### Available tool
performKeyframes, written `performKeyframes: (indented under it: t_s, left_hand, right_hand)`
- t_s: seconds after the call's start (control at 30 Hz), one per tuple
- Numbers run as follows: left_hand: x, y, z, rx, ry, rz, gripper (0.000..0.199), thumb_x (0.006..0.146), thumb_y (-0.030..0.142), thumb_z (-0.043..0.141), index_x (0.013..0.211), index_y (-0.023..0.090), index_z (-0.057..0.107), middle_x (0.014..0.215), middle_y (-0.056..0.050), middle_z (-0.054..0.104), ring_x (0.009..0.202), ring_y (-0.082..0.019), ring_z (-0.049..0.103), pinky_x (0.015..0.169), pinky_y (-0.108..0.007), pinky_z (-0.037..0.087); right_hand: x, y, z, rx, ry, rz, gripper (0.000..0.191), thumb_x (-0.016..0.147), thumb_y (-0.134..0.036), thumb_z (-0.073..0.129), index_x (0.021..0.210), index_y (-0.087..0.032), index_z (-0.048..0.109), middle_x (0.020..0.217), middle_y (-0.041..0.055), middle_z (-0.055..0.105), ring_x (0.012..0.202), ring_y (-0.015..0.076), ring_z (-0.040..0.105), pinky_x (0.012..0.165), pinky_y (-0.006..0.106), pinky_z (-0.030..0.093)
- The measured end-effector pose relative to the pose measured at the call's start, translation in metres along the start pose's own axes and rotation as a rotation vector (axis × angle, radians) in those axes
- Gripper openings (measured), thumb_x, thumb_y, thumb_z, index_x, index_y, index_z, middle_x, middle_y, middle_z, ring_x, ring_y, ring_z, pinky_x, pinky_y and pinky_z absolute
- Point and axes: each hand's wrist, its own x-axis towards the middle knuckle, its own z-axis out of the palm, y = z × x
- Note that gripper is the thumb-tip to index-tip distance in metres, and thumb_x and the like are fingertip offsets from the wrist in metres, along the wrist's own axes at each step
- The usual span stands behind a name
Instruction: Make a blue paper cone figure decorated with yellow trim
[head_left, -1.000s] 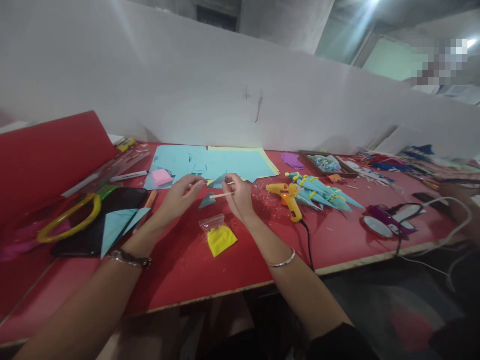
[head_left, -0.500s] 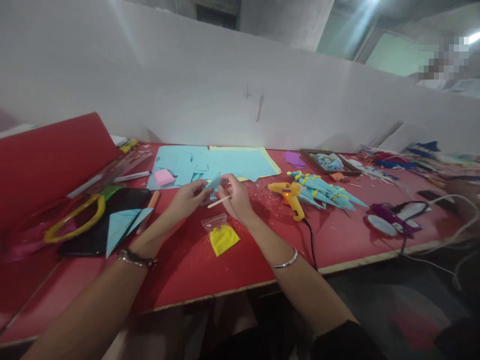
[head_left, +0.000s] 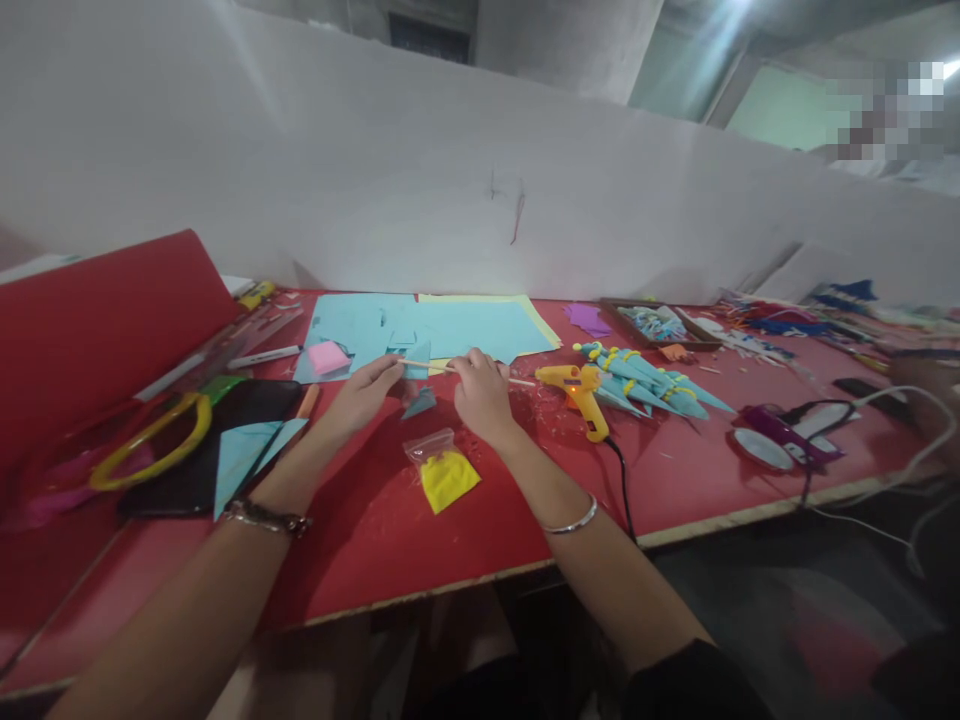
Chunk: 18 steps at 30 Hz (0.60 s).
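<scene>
Where the thin wooden stick [head_left: 433, 367] spans the gap between my two hands, over the red surface [head_left: 367, 545], I have its middle pinched in the fingers of my right hand [head_left: 484, 400]. Its right end reaches the nozzle of the yellow hot glue gun [head_left: 589, 405]; from here I cannot tell whether they touch. The fingers of my left hand [head_left: 364, 398] are bunched at the stick's other end, beside a blue paper triangle [head_left: 421, 353], though I cannot tell what they pinch. A smaller blue piece [head_left: 420, 403] shows just below. Nearer me sits a zip bag with yellow contents [head_left: 448, 478]; right of the glue gun lie yellow-banded blue paper cones [head_left: 649, 385], and behind my hands, light blue sheets [head_left: 480, 328].
</scene>
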Motion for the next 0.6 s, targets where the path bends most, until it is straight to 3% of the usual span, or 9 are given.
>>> performKeyframes:
  t_s: [0.27, 0.43, 0.6]
  left_hand:
    - [0.004, -0.009, 0.003, -0.119, 0.0, -0.044, 0.024, 0.079, 0.04, 0.038, 0.07, 0.02, 0.048, 0.059, -0.001, 0.056, 0.05, -0.013, 0.051, 0.054, -0.029, 0.045]
    - [0.001, -0.007, 0.006, 0.062, 0.028, 0.042, 0.024, 0.077, 0.04, 0.044, 0.069, 0.018, 0.049, 0.059, 0.001, 0.055, 0.053, -0.011, 0.052, 0.056, -0.026, 0.045]
    - [0.004, -0.013, 0.007, 0.123, -0.011, 0.035, 0.021, 0.077, 0.038, 0.043, 0.074, 0.018, 0.047, 0.054, 0.004, 0.052, 0.042, -0.008, 0.045, 0.047, -0.023, 0.038]
  right_hand:
    - [-0.001, -0.002, -0.001, -0.038, -0.078, -0.036, 0.032, 0.078, -0.008, 0.036, 0.1, -0.022, 0.054, 0.098, 0.0059, 0.05, 0.096, 0.0201, 0.044, 0.077, 0.035, 0.028]
    - [-0.002, -0.003, 0.001, -0.025, -0.105, -0.054, 0.03, 0.079, -0.01, 0.035, 0.097, -0.022, 0.055, 0.097, 0.0053, 0.051, 0.096, 0.0201, 0.045, 0.075, 0.034, 0.029]
    - [0.0, -0.004, 0.004, 0.003, -0.131, -0.031, 0.03, 0.08, -0.011, 0.033, 0.097, -0.022, 0.055, 0.097, 0.0055, 0.052, 0.097, 0.0198, 0.046, 0.077, 0.035, 0.031]
